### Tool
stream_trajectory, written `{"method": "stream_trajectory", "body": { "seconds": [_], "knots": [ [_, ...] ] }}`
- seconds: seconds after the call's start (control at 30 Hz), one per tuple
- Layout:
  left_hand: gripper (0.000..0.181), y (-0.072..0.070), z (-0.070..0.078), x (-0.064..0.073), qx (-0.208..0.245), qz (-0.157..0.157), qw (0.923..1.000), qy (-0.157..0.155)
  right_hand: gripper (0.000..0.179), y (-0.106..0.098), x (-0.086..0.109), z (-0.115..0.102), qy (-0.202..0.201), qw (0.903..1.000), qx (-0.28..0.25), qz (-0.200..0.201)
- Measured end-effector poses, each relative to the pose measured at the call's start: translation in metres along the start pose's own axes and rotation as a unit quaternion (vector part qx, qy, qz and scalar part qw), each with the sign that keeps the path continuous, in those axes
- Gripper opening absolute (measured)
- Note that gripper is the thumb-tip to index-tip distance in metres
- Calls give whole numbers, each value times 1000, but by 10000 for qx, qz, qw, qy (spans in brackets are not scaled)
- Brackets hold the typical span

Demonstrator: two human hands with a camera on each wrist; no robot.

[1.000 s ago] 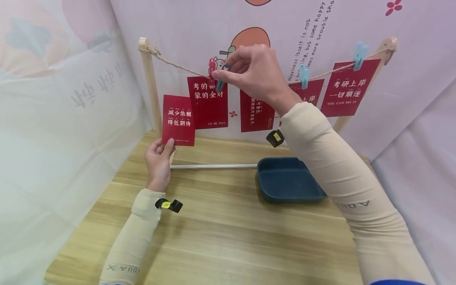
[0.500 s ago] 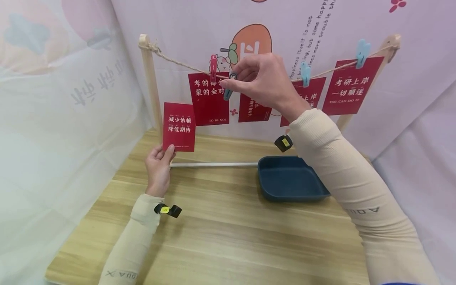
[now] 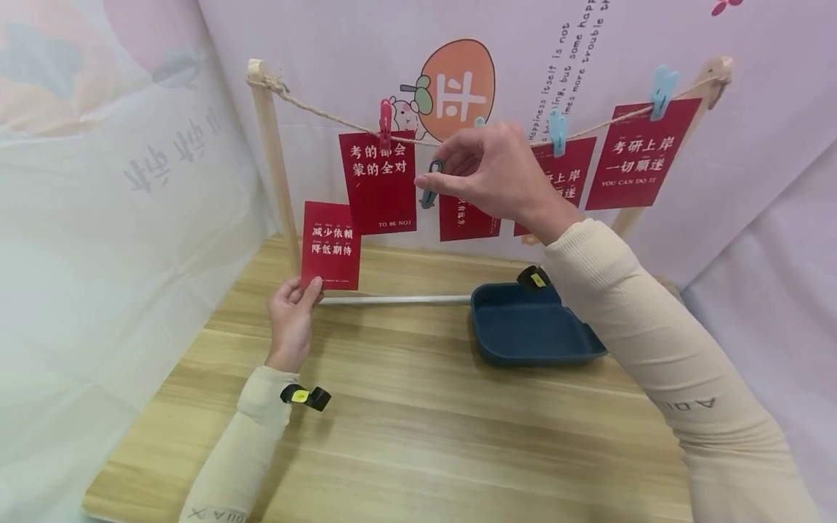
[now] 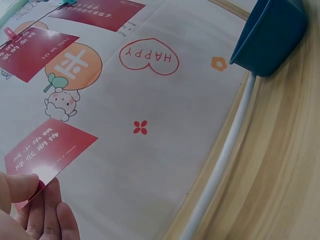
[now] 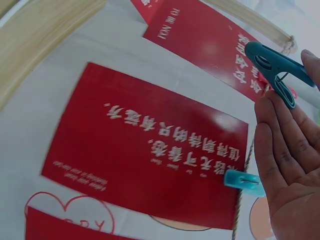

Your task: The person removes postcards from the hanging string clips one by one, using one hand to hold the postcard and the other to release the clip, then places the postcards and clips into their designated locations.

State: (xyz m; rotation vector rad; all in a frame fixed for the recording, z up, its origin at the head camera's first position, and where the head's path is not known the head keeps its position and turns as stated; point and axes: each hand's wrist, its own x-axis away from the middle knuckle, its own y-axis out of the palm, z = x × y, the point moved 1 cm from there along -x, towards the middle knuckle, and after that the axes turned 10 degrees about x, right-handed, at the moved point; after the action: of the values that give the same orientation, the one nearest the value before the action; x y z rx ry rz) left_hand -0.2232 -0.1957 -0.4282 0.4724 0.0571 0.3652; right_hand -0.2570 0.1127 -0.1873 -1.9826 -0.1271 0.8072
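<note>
Clothespin (image 3: pixel 429 196) sat pinched between fingers of right hand (image 3: pixel 506 171), near the rope (image 3: pixel 320 112); left hand (image 3: pixel 292 319) gripped a red card (image 3: pixel 330 240) near its bottom corner, above the tabletop (image 3: pixel 405 414). Clean handling, I judged, needed a full squeeze and the card's top edge free.

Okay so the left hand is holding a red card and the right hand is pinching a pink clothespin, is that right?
Not quite: the clothespin pinched by the right hand is teal, not pink, as the right wrist view shows. The left hand is indeed holding a red card.
</note>
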Motion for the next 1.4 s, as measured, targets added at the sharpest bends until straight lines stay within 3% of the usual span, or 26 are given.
{"method": "stream_trajectory", "body": {
  "seconds": [0.2,0.4,0.77,1.1,1.4],
  "knots": [
    [25,-8,-3,4,-133,12,9999,-106,39,3,11,12,-65,9998,166,-20],
    [38,-19,-4,8,-383,0,9990,-242,40,4,23,23,124,9993,299,-166],
    [30,-34,-5,5,-208,-83,9991,-367,43,16,43,42,361,9982,239,-416],
    [39,-50,-4,2,-1229,-350,9908,-449,44,30,62,64,585,9951,230,-757],
    [47,-60,-5,0,-2138,-685,9717,-739,51,47,83,89,723,9905,267,-1138]
  ]
}}
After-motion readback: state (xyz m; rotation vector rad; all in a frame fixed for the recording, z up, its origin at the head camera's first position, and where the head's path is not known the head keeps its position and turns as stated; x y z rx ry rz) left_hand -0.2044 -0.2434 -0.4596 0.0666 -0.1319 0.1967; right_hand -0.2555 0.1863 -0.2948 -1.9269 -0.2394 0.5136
